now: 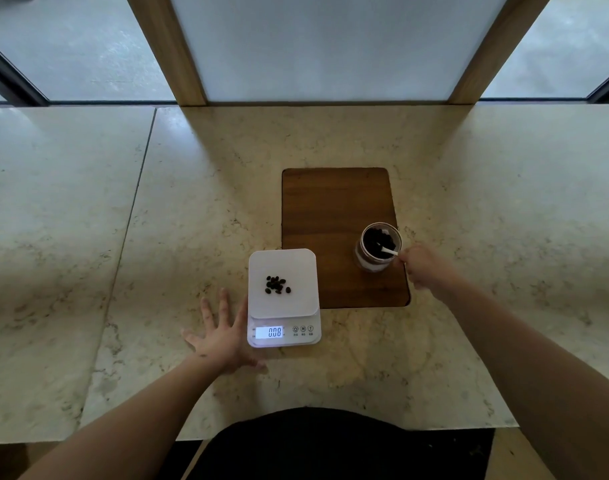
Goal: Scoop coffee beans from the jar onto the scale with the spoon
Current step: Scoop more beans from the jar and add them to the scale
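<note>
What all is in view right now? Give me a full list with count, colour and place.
scale: one, white, on the counter near the front edge, lit display reading 0.08
coffee beans: one small dark pile, on the scale platform
jar: one, clear glass, open, dark beans inside, on the board's right side
spoon: one, white, tip inside the jar
wooden board: one, dark brown, behind and right of the scale
counter: pale marbled stone, seam at left
left hand: open, flat on the counter against the scale's left side
right hand: holding the spoon handle at the jar's rim
</note>
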